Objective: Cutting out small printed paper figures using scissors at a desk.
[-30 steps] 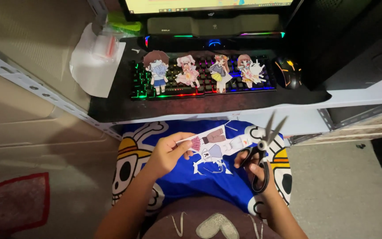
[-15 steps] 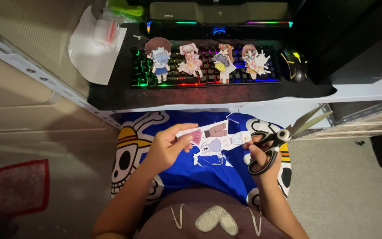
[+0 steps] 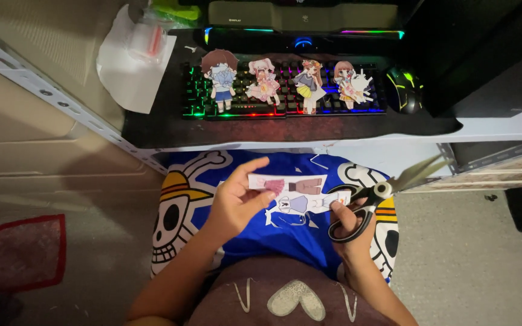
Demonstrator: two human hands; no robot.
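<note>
Your left hand point(image 3: 237, 202) is pinching the left end of a paper sheet point(image 3: 294, 194), thumb on top and fingers curled beneath. The sheet is a small white strip printed with doll clothes: pink skirt, brown piece, pale blue dress. It sits over your lap, above the blue cushion point(image 3: 285, 223) with skull prints, roughly level, long side running left to right.

Your right hand point(image 3: 348, 226) is gripping black-handled scissors point(image 3: 373, 199), fingers through the loops. The blades are parted and point up and right, away from the sheet toward the table edge. The blades look motion-blurred. The handle end sits just beside the right end of the sheet; I can't tell whether they touch.

On the table point(image 3: 291, 130) ahead of you: a backlit keyboard point(image 3: 285, 90) with rainbow lighting, and four cut-out paper dolls lying on it in a row. From the left: a brown-haired one in blue point(image 3: 220, 78), a pink one point(image 3: 263, 81), one with a yellow skirt point(image 3: 308, 84), and one with white bits around it point(image 3: 351, 81). A black mouse point(image 3: 405, 90) is just right of the keyboard. White paper point(image 3: 131, 63) hangs off the table's left corner. A red mat point(image 3: 16, 256) is on the floor at far left.
</note>
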